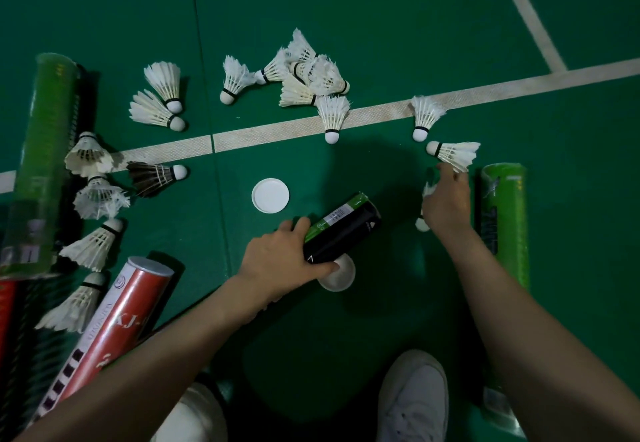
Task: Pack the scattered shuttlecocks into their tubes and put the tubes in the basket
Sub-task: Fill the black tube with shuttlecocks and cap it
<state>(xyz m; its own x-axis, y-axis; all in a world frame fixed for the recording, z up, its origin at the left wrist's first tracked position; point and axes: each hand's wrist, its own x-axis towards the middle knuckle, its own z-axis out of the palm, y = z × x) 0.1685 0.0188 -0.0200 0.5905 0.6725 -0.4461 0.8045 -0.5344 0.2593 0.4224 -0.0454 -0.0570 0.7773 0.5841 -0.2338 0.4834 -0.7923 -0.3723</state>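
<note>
Both busy: left hand point(280, 261) grips the black-and-green tube point(341, 227), right hand point(446, 206) holds a shuttlecock point(421, 224), fingertips point(446, 168) touching a second shuttlecock point(453, 154).

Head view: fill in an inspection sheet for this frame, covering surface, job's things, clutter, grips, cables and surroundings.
Surface: green court floor with white lines.
Job's things: white shuttlecocks scattered in an arc, one dark shuttlecock among them; black-green tube tilted off the floor; red tube, green tube at right and green tube at left lying down; dark mesh at left, probably the basket.
Clutter: white lid lying flat; white cap at the held tube's lower end.
Grips: left hand holds the black-green tube; right hand holds a shuttlecock and reaches another shuttlecock at its feathers.
Cables: nothing seen.
Surroundings: white shoe at the bottom edge.
</note>
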